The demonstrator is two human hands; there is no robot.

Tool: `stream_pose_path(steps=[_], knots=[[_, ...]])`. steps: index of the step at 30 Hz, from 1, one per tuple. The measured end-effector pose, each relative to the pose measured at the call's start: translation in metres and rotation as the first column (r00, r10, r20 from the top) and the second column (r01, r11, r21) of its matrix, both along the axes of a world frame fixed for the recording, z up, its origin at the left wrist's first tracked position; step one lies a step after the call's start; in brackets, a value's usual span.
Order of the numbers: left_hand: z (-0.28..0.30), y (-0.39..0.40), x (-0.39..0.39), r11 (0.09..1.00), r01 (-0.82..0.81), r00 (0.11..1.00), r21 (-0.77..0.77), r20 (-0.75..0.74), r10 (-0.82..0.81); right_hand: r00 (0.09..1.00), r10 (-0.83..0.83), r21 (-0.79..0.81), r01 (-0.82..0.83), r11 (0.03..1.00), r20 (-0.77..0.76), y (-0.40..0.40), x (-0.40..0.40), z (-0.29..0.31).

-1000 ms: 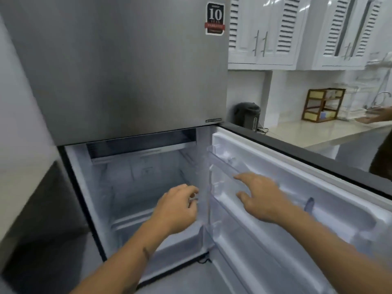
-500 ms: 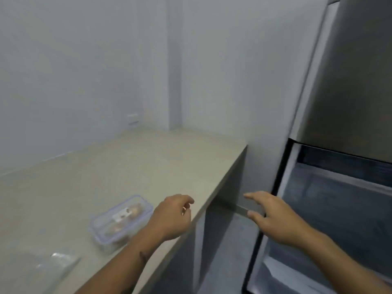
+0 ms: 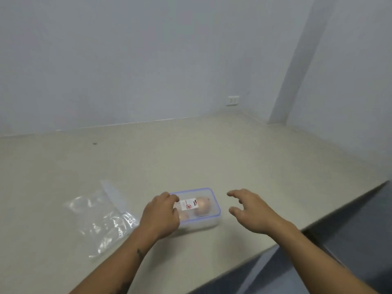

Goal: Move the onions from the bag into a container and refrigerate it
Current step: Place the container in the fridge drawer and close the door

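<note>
A clear rectangular container [image 3: 213, 220] with a blue-rimmed lid and a white sticker stands on the beige counter [image 3: 191, 149], near its front edge. Brown onions [image 3: 203, 206] show through the lid. My left hand [image 3: 160, 215] covers the container's left end, with the fingers curled over the lid's edge. My right hand [image 3: 252, 211] hovers just right of the container, fingers spread, without touching it. The clear plastic bag [image 3: 101, 217] lies flat and crumpled to the left. The fridge is out of view.
The counter runs back to a pale wall with a white socket [image 3: 232, 100] in the corner. Its front edge [image 3: 297, 232] slants down to the left at the lower right, with dark floor below it.
My view swung left from the open fridge to the counter. Both hands moved from the fridge door to the container, and the left one now rests on its left end.
</note>
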State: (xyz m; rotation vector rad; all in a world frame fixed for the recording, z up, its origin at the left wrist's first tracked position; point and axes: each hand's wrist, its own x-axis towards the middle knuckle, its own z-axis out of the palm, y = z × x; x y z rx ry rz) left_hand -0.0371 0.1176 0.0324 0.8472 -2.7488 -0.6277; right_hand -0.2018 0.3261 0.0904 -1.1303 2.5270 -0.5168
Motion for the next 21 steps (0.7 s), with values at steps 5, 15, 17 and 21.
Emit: stream_pose_path(steps=[5, 15, 17, 21], knots=[[-0.016, 0.0, -0.013, 0.98, -0.2, 0.977, 0.015, 0.071, 0.199, 0.985, 0.144, 0.056, -0.149, 0.987, 0.092, -0.041, -0.039, -0.024], [-0.055, 0.033, -0.026, 0.814, -0.478, 0.852, 0.33, -0.053, 0.521, 0.953, 0.14, 0.035, -0.154, 0.987, 0.267, -0.076, -0.043, -0.078], [-0.059, 0.033, -0.027, 0.785, -0.466, 0.832, 0.409, -0.101, 0.546, 0.956, 0.104, 0.004, -0.109, 0.994, 0.275, -0.074, -0.037, -0.084], [-0.055, 0.031, -0.037, 0.748, -0.44, 0.818, 0.496, -0.123, 0.562, 0.948, -0.036, -0.042, 0.052, 0.998, 0.316, -0.067, -0.028, -0.081]])
